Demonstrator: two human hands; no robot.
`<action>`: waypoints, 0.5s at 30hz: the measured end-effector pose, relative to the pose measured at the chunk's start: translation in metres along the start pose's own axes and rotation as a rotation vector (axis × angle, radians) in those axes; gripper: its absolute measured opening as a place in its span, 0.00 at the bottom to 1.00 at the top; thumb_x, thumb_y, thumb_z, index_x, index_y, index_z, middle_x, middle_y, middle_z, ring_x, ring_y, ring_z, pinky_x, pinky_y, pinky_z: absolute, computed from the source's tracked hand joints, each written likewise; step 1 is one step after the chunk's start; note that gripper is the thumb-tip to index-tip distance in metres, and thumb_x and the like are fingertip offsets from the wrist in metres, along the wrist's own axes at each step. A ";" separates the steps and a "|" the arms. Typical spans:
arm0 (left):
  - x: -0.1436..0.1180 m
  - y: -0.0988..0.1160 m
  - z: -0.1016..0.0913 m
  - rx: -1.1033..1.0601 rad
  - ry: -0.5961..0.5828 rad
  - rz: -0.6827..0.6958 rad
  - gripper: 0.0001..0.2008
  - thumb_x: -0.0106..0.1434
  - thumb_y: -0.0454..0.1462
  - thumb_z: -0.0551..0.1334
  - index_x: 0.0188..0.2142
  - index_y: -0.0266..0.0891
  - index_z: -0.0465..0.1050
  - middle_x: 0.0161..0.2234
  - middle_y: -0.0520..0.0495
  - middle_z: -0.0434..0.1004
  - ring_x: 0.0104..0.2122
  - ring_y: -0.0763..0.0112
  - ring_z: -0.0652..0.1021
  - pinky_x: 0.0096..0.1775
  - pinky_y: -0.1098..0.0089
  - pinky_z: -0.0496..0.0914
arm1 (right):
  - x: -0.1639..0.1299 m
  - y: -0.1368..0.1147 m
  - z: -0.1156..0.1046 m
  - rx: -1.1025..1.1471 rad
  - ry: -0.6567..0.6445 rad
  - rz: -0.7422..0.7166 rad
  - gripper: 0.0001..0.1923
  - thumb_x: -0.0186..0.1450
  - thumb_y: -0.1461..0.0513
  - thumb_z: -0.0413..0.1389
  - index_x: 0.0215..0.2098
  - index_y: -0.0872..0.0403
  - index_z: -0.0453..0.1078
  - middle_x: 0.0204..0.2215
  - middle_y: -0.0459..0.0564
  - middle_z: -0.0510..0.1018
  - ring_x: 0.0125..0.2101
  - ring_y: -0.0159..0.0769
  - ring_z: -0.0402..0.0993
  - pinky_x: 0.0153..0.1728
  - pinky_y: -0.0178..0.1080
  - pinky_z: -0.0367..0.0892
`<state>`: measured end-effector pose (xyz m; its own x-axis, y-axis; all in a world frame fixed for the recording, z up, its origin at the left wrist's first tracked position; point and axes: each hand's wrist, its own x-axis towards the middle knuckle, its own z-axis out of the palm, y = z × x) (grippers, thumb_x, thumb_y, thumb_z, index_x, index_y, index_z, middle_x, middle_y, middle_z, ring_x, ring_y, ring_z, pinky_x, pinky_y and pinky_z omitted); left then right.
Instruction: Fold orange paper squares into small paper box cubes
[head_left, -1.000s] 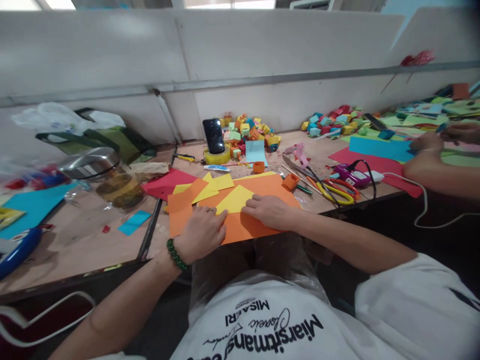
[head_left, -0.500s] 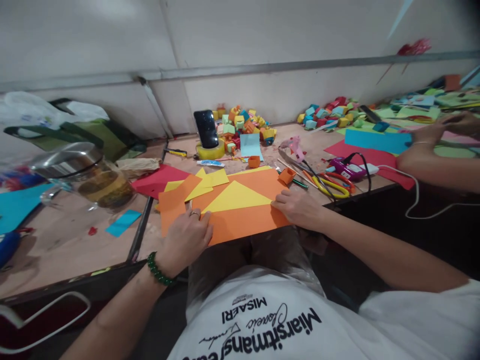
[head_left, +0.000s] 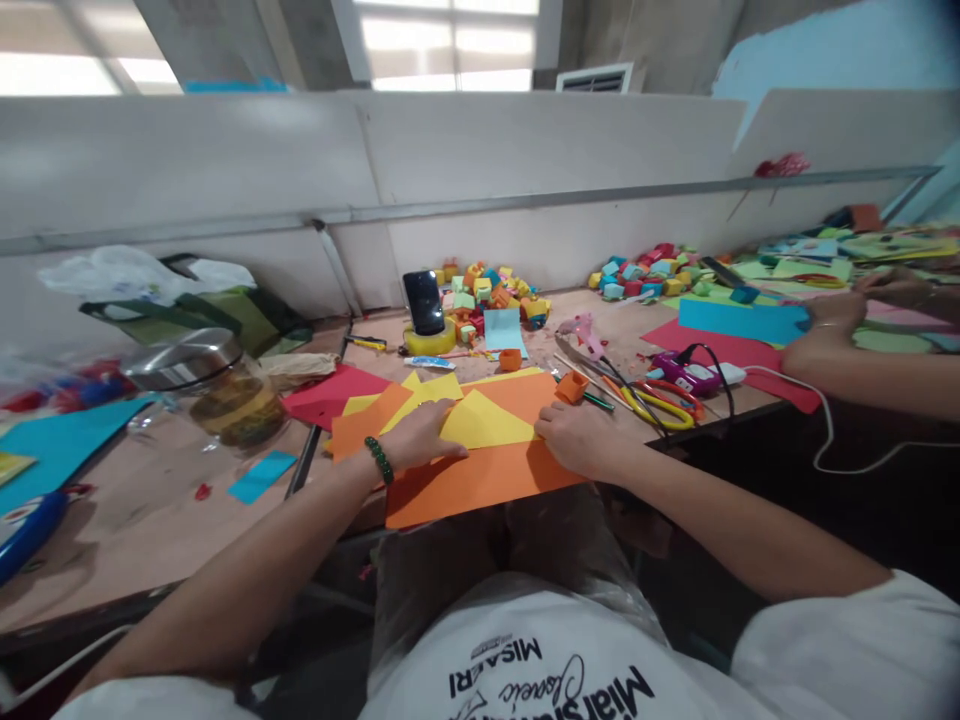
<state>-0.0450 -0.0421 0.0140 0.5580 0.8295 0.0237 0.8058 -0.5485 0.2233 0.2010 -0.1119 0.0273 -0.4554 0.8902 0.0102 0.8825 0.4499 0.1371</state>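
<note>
A folded yellow paper triangle [head_left: 491, 422] lies on a larger orange sheet [head_left: 480, 485] at the table's front edge. My left hand [head_left: 424, 434] rests over the triangle's left part, its thumb stretched apart from the fingers. At the right corner, my right hand [head_left: 574, 437] has its fingers curled in and pinching the yellow paper. Smaller yellow pieces [head_left: 439, 387] lie behind my left hand, partly hidden by it. Just behind my right hand sits a small orange folded paper box [head_left: 572, 386].
Yellow-handled scissors [head_left: 660, 412], a pink glue gun [head_left: 585, 332] and a purple device with a cable [head_left: 682, 372] lie to the right. A glass teapot [head_left: 225, 395] stands left. A phone [head_left: 424, 302] leans behind. Another person's hand [head_left: 832, 315] works at far right.
My left hand has moved from the triangle's left corner up and over its left part, with the thumb spreading. My right hand stays at the right corner. The camera view has tilted upward.
</note>
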 end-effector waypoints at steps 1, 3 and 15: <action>-0.001 0.000 0.001 -0.047 0.031 -0.004 0.32 0.55 0.44 0.67 0.57 0.36 0.63 0.48 0.38 0.77 0.45 0.57 0.78 0.42 0.65 0.73 | 0.003 0.000 0.000 0.046 0.066 -0.010 0.15 0.65 0.70 0.47 0.43 0.60 0.74 0.37 0.60 0.77 0.40 0.44 0.72 0.35 0.40 0.67; -0.004 0.003 0.002 -0.078 0.100 -0.027 0.30 0.59 0.39 0.63 0.59 0.35 0.60 0.45 0.40 0.79 0.42 0.59 0.79 0.40 0.65 0.73 | 0.012 0.001 0.003 0.163 0.256 -0.037 0.17 0.66 0.66 0.48 0.52 0.60 0.69 0.44 0.61 0.76 0.47 0.47 0.70 0.42 0.44 0.68; -0.047 0.049 -0.024 0.360 0.055 0.142 0.16 0.65 0.28 0.48 0.46 0.35 0.71 0.38 0.41 0.77 0.37 0.60 0.79 0.32 0.65 0.70 | 0.047 0.007 0.020 0.414 0.521 -0.400 0.07 0.61 0.69 0.53 0.27 0.55 0.70 0.40 0.57 0.76 0.43 0.42 0.68 0.44 0.42 0.66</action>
